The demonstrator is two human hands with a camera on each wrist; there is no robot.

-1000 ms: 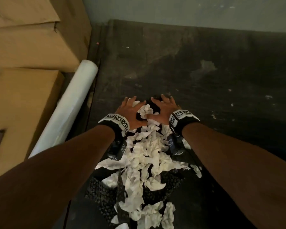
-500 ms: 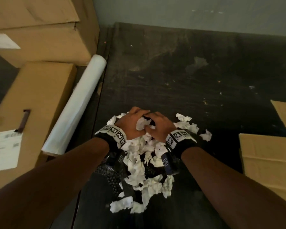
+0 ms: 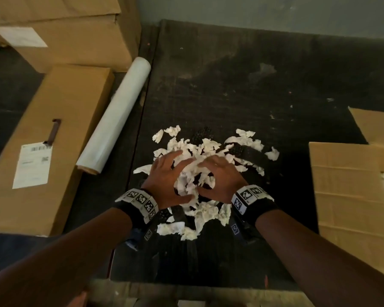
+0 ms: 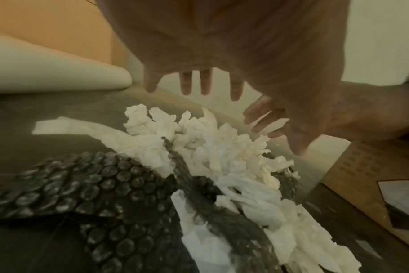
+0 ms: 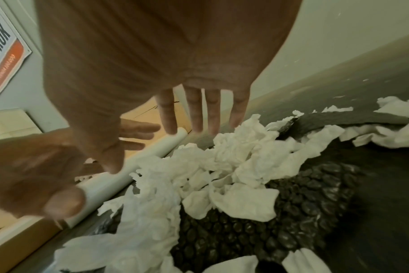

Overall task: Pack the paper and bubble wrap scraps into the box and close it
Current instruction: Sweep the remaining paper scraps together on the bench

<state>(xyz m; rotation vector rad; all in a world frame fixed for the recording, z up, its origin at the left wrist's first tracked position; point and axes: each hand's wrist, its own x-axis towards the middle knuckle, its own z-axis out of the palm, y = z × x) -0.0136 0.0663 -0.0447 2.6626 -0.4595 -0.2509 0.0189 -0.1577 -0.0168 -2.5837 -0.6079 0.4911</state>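
A heap of white crumpled paper scraps (image 3: 208, 145) mixed with black bubble wrap (image 3: 203, 132) lies on a dark mat (image 3: 231, 85). My left hand (image 3: 164, 173) and right hand (image 3: 221, 173) hover side by side over the heap, palms down. The wrist views show the left hand (image 4: 199, 81) and the right hand (image 5: 199, 110) with straight, spread fingers just above the paper (image 4: 210, 147) (image 5: 199, 166) and bubble wrap (image 4: 93, 184) (image 5: 304, 194), holding nothing. The open cardboard box (image 3: 346, 185) stands at the right with white scraps inside.
A long flat carton (image 3: 53, 129) with a label and a white film roll (image 3: 118, 116) lie left of the mat. A larger carton (image 3: 64, 29) stands behind them. A grey wall bounds the far side. More cardboard (image 3: 186, 293) shows at the near edge.
The hands raked the scraps from the far end toward me, bunched together on them, and have now spread open over the heap. The box at the right has come further into view.
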